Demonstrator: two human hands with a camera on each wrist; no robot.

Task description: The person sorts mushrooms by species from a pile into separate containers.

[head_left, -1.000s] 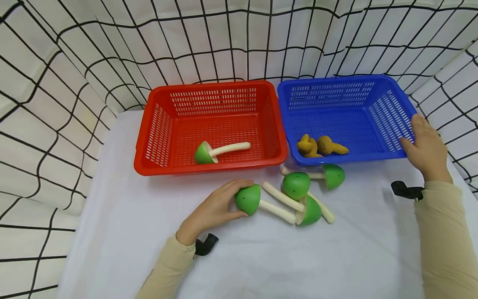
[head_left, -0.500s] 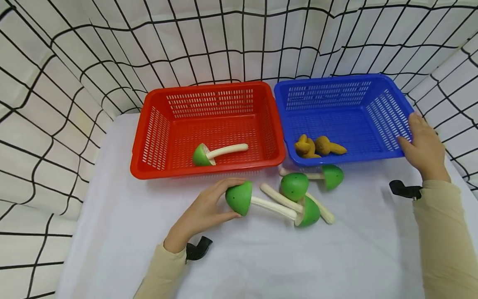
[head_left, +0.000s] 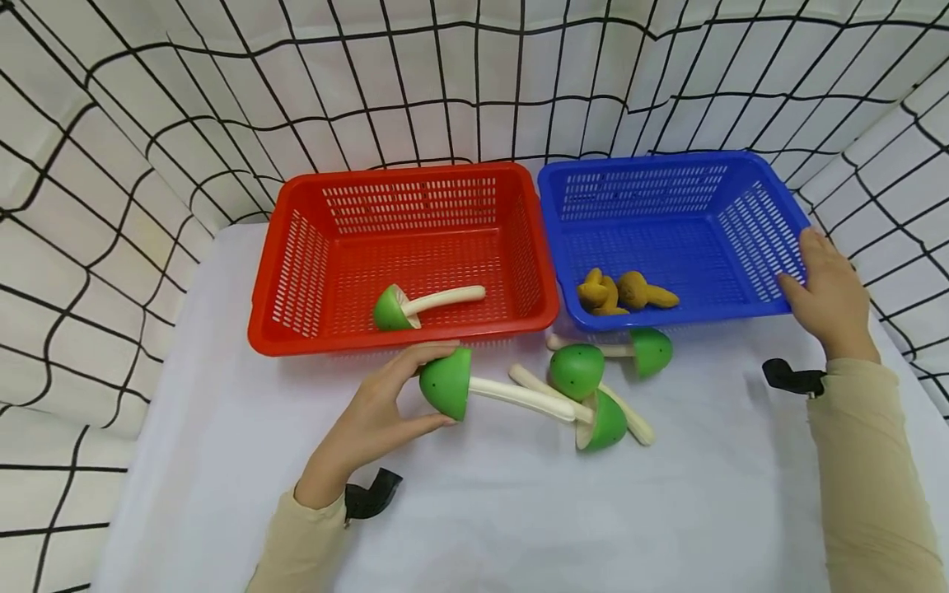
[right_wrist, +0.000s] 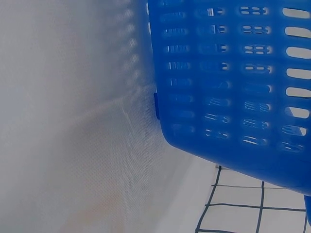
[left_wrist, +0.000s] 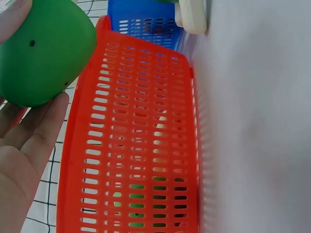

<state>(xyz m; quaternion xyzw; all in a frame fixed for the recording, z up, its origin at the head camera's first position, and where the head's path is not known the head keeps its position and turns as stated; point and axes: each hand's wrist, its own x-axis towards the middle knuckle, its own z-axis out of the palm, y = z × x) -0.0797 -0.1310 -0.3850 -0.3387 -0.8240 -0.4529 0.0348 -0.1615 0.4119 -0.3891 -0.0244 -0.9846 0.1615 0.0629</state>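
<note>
My left hand (head_left: 366, 424) holds a green-capped toy mushroom (head_left: 446, 385) by its cap, thumb below and fingers above, just in front of the red basket (head_left: 404, 339). Its white stem points right and overlaps the other mushrooms in the head view. In the left wrist view the cap (left_wrist: 46, 51) is beside the basket's red slotted wall. My right hand (head_left: 830, 292) grips the right rim of the blue basket (head_left: 667, 317), thumb on the inner side. The right wrist view shows only that basket's slotted outer wall (right_wrist: 218, 87), with the hand out of frame.
Several green-capped mushrooms (head_left: 577, 371) lie piled on the white cloth (head_left: 519, 511) before the baskets. Inside the red basket is one green mushroom (head_left: 393, 309). Brownish-yellow mushrooms (head_left: 633, 290) sit in the blue basket's front left. A black-gridded white cloth wall (head_left: 474, 82) rises behind.
My left hand has drawn the green mushroom leftward and slightly up, away from the pile toward the red basket. The right hand stays on the blue basket's rim; the whole head view has shifted slightly.
</note>
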